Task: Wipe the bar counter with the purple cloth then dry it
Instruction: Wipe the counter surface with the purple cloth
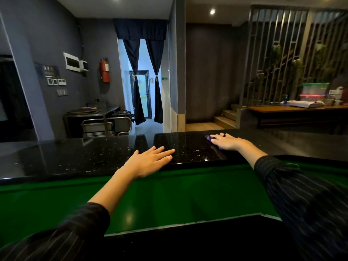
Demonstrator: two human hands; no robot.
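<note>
A: The purple cloth (208, 138) lay on the black bar counter (75, 159), near its far edge, almost wholly covered by the right hand (227, 141).

B: And that hand pressed flat on it, fingers spread wide?

A: Yes, palm down. The left hand (150, 160) was open and empty, fingers together, resting at the counter's near edge.

B: Below it ran a green shelf (169, 194); both sleeves (305, 200) were dark and striped.
</note>
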